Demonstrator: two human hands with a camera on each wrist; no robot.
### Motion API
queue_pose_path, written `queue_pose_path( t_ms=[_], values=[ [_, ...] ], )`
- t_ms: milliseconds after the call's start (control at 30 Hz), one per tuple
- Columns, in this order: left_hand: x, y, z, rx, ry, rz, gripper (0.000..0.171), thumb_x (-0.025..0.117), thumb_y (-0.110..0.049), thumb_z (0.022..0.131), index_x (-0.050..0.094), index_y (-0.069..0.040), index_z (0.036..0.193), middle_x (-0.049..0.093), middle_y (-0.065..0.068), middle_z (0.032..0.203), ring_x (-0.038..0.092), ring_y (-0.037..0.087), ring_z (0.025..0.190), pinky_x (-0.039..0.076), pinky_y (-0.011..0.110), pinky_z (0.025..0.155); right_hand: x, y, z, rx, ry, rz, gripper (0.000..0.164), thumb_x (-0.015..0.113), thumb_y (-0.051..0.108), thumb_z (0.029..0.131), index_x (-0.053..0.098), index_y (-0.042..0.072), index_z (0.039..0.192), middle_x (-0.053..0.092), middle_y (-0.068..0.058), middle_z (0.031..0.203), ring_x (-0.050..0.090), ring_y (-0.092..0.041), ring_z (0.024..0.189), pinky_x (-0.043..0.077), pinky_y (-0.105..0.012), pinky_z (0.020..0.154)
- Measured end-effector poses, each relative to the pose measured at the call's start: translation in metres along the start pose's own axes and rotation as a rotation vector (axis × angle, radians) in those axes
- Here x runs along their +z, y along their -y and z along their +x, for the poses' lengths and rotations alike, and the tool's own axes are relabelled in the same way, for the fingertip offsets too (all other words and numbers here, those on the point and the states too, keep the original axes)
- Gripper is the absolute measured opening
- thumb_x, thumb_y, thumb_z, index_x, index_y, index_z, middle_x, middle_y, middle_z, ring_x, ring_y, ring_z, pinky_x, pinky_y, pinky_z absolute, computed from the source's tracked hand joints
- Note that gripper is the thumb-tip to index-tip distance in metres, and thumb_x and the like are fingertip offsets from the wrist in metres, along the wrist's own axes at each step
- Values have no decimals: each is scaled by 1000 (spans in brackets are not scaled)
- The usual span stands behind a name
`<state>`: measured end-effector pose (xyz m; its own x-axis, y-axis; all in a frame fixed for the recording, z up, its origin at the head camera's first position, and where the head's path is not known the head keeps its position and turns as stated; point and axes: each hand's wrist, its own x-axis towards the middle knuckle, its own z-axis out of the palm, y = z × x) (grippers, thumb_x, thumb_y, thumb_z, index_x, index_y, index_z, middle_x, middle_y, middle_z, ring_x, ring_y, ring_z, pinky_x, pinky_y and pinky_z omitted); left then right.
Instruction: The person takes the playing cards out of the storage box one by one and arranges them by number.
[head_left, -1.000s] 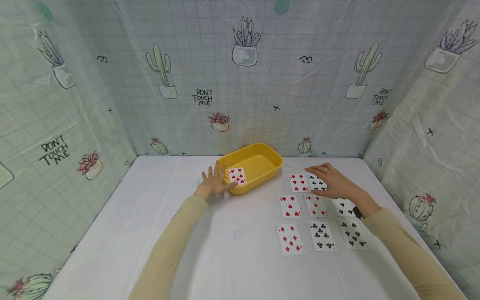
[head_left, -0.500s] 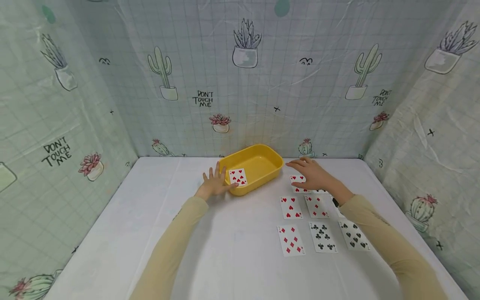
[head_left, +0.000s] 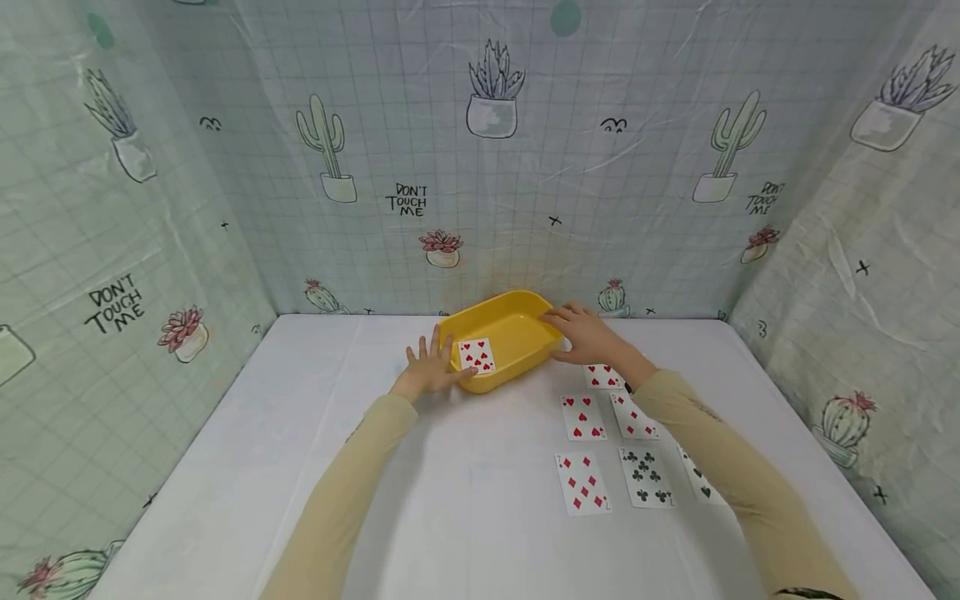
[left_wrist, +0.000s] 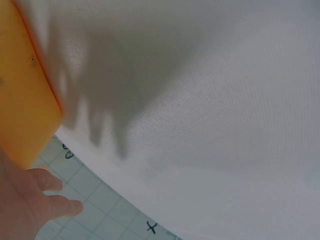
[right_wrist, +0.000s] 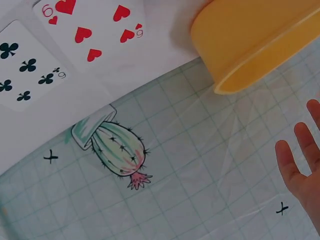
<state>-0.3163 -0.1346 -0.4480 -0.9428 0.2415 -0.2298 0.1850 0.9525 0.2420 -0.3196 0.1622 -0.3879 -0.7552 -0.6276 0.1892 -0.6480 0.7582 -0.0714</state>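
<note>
A yellow tray [head_left: 517,335] stands at the back of the table, with one hearts card [head_left: 476,355] lying at its left end. Fingers spread, my left hand [head_left: 431,369] is at the tray's left end, its thumb over the near rim by the card. At the right end hovers my right hand [head_left: 588,337], fingers extended over or beside the rim; contact is unclear. The right wrist view has these fingers [right_wrist: 285,157] straight, with nothing between them. In the left wrist view, fingers [left_wrist: 60,206] of my left hand reach past the tray's wall [left_wrist: 25,95].
To the right, face-up cards lie in rows, including a hearts card [head_left: 582,417], diamonds cards [head_left: 583,483] and a clubs card [head_left: 647,477]. My right forearm covers some. Printed cloth walls [head_left: 495,183] enclose the back and sides.
My right hand has moved left, from above the back-row cards to the tray's right end. The left hand and the card in the tray stay put.
</note>
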Motion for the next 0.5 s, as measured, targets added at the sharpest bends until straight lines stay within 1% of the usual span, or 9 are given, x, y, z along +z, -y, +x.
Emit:
queue_pose_path(
  t_ms=[167, 333, 500],
  values=[
    [1, 1, 1, 7, 2, -2, 92, 33, -69, 82, -6, -13, 144, -25, 14, 147, -8, 46, 134, -3, 64, 103, 7, 5, 17, -1, 30, 2, 59, 61, 38, 81, 43, 12, 130, 46, -9, 131, 36, -30, 121, 28, -53, 100],
    [2, 2, 2, 3, -4, -2, 92, 33, -68, 82, -6, -13, 144, -24, 14, 147, -8, 46, 134, -2, 63, 103, 14, 11, 36, -3, 51, 9, 57, 61, 36, 81, 45, 10, 129, 47, -10, 130, 38, -31, 122, 27, -55, 100],
    [2, 3, 2, 2, -6, 1, 92, 32, -68, 82, -5, -13, 144, -24, 14, 147, -7, 46, 134, -2, 63, 104, 22, 19, 53, 18, 78, -27, 57, 60, 38, 82, 45, 10, 129, 47, -11, 131, 40, -29, 123, 28, -57, 100]
  ],
)
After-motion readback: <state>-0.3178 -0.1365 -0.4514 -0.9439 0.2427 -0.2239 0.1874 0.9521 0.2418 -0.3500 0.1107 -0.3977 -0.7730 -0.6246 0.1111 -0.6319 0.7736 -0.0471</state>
